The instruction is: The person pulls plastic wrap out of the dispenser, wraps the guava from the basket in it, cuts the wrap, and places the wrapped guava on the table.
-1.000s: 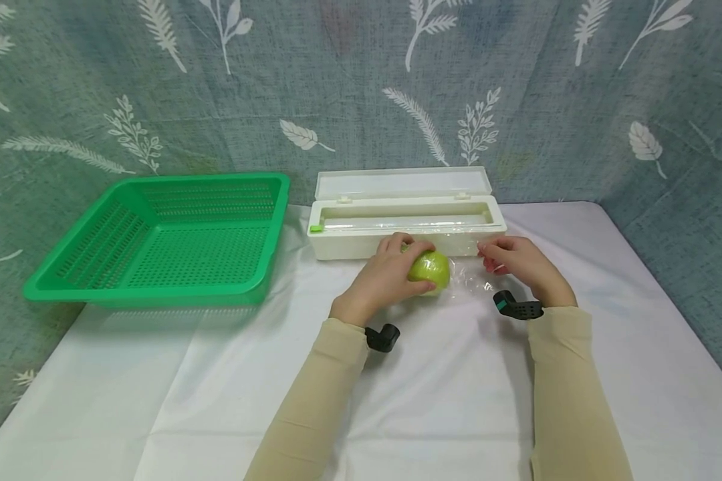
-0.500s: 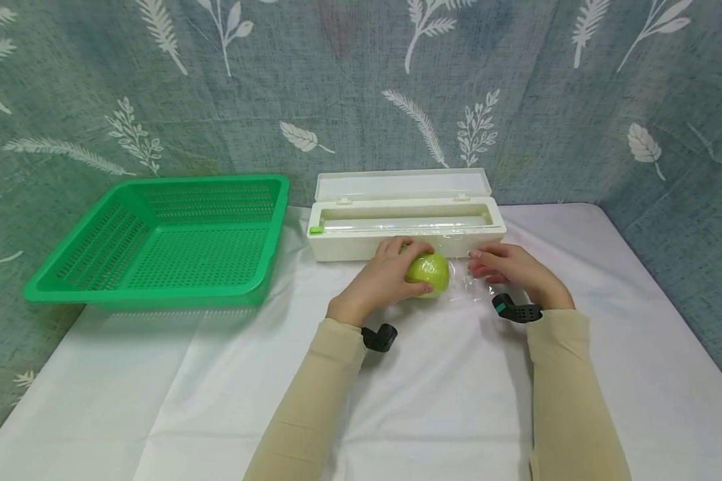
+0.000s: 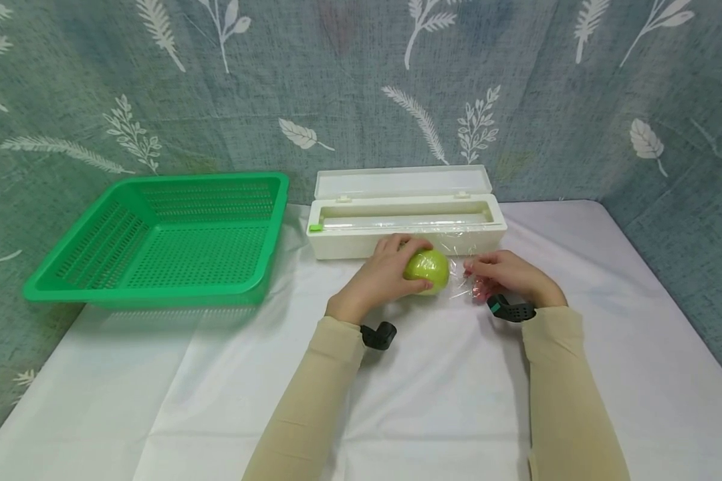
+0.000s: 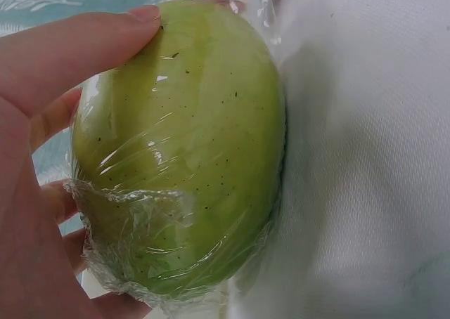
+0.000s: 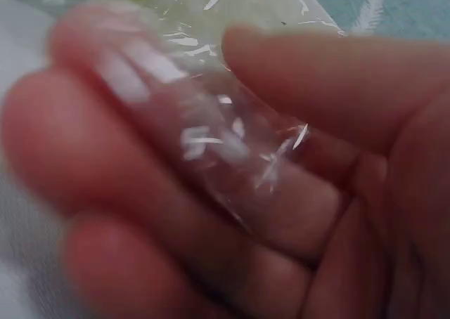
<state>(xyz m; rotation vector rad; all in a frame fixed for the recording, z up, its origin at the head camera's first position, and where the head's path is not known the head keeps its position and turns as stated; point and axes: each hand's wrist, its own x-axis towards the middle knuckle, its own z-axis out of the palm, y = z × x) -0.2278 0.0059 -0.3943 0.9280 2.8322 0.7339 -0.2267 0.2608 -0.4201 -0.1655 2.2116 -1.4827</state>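
Note:
My left hand (image 3: 378,277) grips a round yellow-green fruit (image 3: 428,272), with the thumb on its near side and the fingers over its far side. Clear cling film (image 4: 144,213) covers the fruit, wrinkled and bunched at one end in the left wrist view. A loose tail of that film stretches right, to my right hand (image 3: 511,274). Seen from the right wrist, the cling film (image 5: 232,136) lies across the curled fingers under the thumb. Directly behind the fruit stands a white cling film dispenser (image 3: 337,248), its lid raised.
A green plastic basket (image 3: 138,295) with perforated sides stands at the left on the white cloth (image 3: 433,401). Inside the dispenser lies a film roll (image 3: 409,220), and a small green slider (image 3: 315,228) sits at its left front edge. A leaf-patterned curtain (image 3: 361,87) hangs behind.
My right hand has moved left and slightly down toward the fruit, its fingers opening a little and then closing on the film. My left hand stays on the fruit almost unmoved.

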